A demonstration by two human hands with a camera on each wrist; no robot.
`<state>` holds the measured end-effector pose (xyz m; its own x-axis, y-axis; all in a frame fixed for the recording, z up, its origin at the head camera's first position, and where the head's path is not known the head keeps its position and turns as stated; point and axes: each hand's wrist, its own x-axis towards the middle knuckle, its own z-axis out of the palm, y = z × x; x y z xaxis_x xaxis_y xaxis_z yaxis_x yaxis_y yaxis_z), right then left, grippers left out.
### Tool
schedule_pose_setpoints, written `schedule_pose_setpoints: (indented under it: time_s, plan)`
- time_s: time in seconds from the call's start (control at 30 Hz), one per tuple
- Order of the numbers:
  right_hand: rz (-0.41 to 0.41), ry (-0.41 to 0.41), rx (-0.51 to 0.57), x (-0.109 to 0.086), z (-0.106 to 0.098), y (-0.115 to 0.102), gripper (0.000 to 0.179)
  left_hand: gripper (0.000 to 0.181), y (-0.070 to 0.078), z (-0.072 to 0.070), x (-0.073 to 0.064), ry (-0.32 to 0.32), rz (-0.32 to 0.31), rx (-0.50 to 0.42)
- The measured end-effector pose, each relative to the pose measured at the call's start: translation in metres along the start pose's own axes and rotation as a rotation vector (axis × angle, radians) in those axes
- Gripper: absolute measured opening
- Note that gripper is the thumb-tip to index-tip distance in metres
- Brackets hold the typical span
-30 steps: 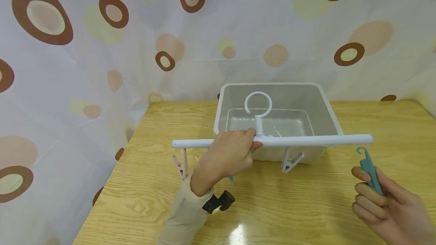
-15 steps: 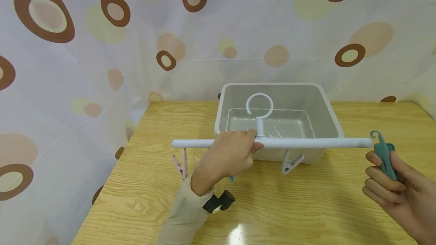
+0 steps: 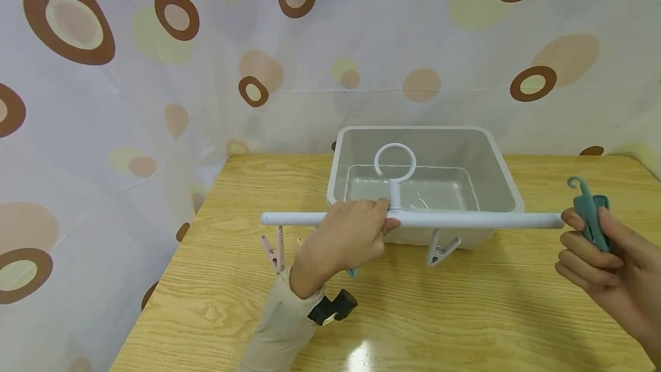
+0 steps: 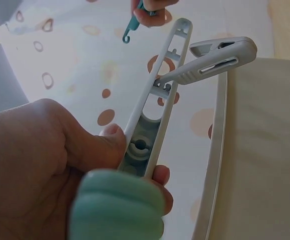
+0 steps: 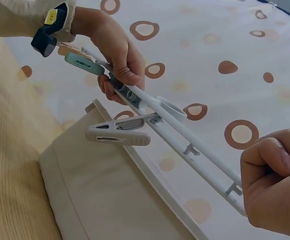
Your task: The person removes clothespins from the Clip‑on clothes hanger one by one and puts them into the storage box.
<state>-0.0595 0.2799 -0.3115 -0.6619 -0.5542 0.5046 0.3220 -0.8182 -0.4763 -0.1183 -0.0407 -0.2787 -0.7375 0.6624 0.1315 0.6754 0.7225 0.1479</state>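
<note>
My left hand [image 3: 346,234] grips a white clip hanger [image 3: 480,220] by the middle of its bar, just below the ring hook, over the near rim of a bin. A pink clip [image 3: 275,252] and a grey clip [image 3: 441,250] hang from the bar. Another teal clip [image 5: 84,64] hangs near the left hand in the right wrist view. My right hand [image 3: 604,257] pinches a teal clothespin [image 3: 591,220] between thumb and forefinger, its small curled hook pointing up, beside the bar's right end. Underneath, the bar has empty crosspieces [image 5: 191,149] between the grey clip and its right end.
The grey plastic bin [image 3: 490,165] stands on the wooden table [image 3: 206,303] behind the bar. A small pale object [image 3: 422,201] lies inside it. A patterned curtain [image 3: 310,33] hangs along the back and left of the table.
My right hand has risen and shifted slightly right with the teal clothespin, from below the bar's right end to beside and above it. The left hand and hanger stay nearly still.
</note>
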Motion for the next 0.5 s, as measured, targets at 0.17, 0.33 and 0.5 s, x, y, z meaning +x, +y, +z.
schedule_pose_setpoints:
  time_s: [0.17, 0.33, 0.5]
  plan:
    - [0.004, 0.021, 0.008, 0.004, 0.000, -0.004, 0.065, 0.028, 0.000, 0.000, 0.000, -0.008, 0.000, 0.006]
    - [0.010, 0.016, -0.018, 0.009, -0.001, -0.009, 0.064, 0.029, 0.001, 0.000, 0.000, -0.031, -0.007, 0.004]
    - [0.029, 0.038, -0.036, 0.013, -0.003, -0.016, 0.062, 0.029, 0.001, -0.001, 0.000, -0.038, -0.012, 0.004]
